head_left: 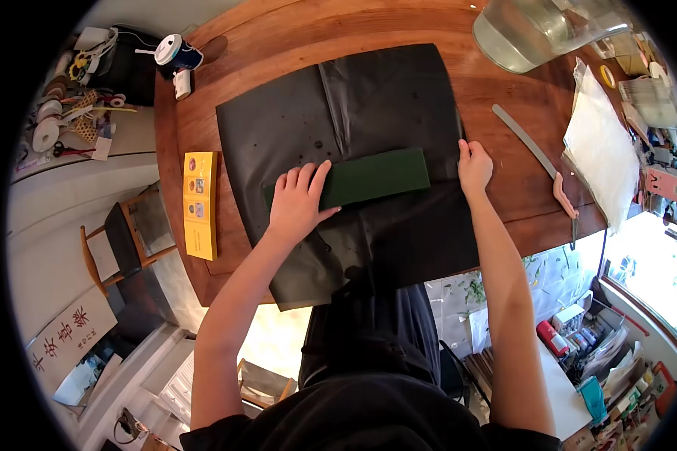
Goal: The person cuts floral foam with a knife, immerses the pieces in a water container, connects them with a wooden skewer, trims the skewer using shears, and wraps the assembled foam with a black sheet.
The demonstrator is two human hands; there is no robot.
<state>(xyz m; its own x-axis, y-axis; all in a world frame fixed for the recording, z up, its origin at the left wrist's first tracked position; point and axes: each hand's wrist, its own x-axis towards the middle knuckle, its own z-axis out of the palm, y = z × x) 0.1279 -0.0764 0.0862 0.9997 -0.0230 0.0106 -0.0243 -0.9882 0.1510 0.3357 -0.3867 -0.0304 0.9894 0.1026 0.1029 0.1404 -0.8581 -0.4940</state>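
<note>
A long dark green block, which looks like floral foam (376, 177), lies on a black plastic sheet (278, 113) spread over the wooden table. My left hand (301, 197) grips the block's left part, fingers across its top and thumb along the near side. At the sheet's right edge, my right hand (475, 167) is closed, pinching that edge between thumb and fingers. The sheet has creases and small wet-looking spots, and its near edge hangs over the table's front.
A knife with a pink handle (562, 197) and white paper sheets (600, 143) lie to the right. A large clear container of water (519, 37) stands at the back right. On the left are a yellow box (200, 207) and a lidded cup (179, 52).
</note>
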